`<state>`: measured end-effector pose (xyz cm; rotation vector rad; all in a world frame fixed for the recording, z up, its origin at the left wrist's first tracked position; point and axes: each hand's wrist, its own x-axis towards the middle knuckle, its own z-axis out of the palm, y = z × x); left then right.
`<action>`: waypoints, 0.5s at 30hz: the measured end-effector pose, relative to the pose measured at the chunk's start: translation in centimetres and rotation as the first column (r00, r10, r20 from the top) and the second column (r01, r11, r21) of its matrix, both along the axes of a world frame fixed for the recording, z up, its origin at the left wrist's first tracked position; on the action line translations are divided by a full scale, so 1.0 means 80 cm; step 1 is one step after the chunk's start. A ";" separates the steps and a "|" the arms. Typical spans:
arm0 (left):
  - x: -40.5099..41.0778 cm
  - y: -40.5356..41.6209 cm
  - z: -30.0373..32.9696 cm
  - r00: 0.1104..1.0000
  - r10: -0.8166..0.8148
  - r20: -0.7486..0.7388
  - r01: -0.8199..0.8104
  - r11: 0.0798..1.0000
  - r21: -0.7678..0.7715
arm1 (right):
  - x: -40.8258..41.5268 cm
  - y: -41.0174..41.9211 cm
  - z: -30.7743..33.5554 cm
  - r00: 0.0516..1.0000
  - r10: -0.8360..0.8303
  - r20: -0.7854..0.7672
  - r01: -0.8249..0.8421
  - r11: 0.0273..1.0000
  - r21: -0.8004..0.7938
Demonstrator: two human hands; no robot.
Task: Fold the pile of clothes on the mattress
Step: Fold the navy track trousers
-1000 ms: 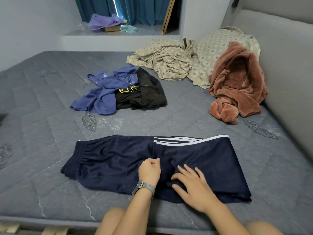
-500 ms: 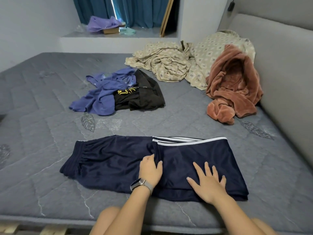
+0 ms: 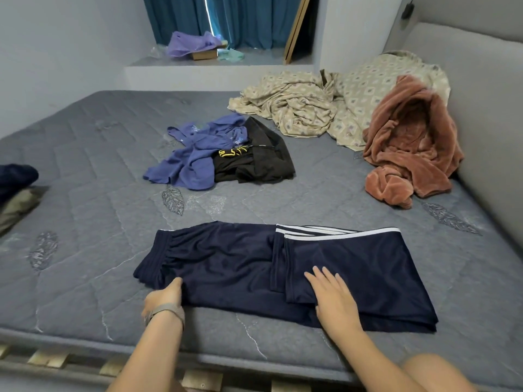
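Navy shorts (image 3: 240,264) with white side stripes lie flat across the near part of the grey mattress (image 3: 85,222), waistband to the left and the right part folded over. My left hand (image 3: 165,297), a watch on its wrist, grips the shorts' near edge close to the waistband; its fingertips are hidden. Flat on the folded right part rests my right hand (image 3: 332,302), fingers straight. Behind them is a crumpled pile: a purple-blue garment (image 3: 195,159) and a black garment (image 3: 263,162) with yellow print.
A rust-brown fleece robe (image 3: 407,148) and a beige patterned sheet (image 3: 305,108) lie at the back right by the grey headboard (image 3: 486,114). Dark and olive clothes (image 3: 14,188) sit at the left edge. Wooden bed slats (image 3: 48,357) show below the mattress.
My left hand slid left from the middle of the shorts to their near edge by the waistband. My right hand shifted slightly left and stays flat on the fabric. The view turned left.
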<state>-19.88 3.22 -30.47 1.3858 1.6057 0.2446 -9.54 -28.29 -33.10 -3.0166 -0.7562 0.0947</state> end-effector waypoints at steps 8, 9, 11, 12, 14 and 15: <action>0.024 -0.007 -0.005 0.975 -0.080 0.205 0.080 0.997 0.010 | 0.026 -0.037 0.021 0.961 -0.267 -0.068 0.260 0.961 -0.094; 0.027 -0.009 -0.006 0.975 -0.074 0.208 0.074 0.997 0.009 | 0.027 -0.040 0.020 0.961 -0.266 -0.076 0.260 0.962 -0.080; 0.031 -0.010 -0.011 0.971 -0.038 0.238 0.043 0.999 -0.018 | 0.030 -0.044 0.020 0.964 -0.251 -0.093 0.246 0.967 -0.059; 0.031 -0.009 -0.013 0.966 -0.005 0.260 0.015 0.999 -0.035 | 0.033 -0.047 0.019 0.966 -0.242 -0.095 0.238 0.970 -0.047; 0.032 -0.003 -0.018 0.942 0.089 0.324 -0.064 0.994 -0.088 | 0.040 -0.060 0.020 0.963 -0.245 -0.112 0.242 0.970 -0.034; 0.032 0.002 -0.021 0.926 0.141 0.349 -0.107 0.988 -0.115 | 0.045 -0.068 0.019 0.959 -0.257 -0.119 0.254 0.966 -0.038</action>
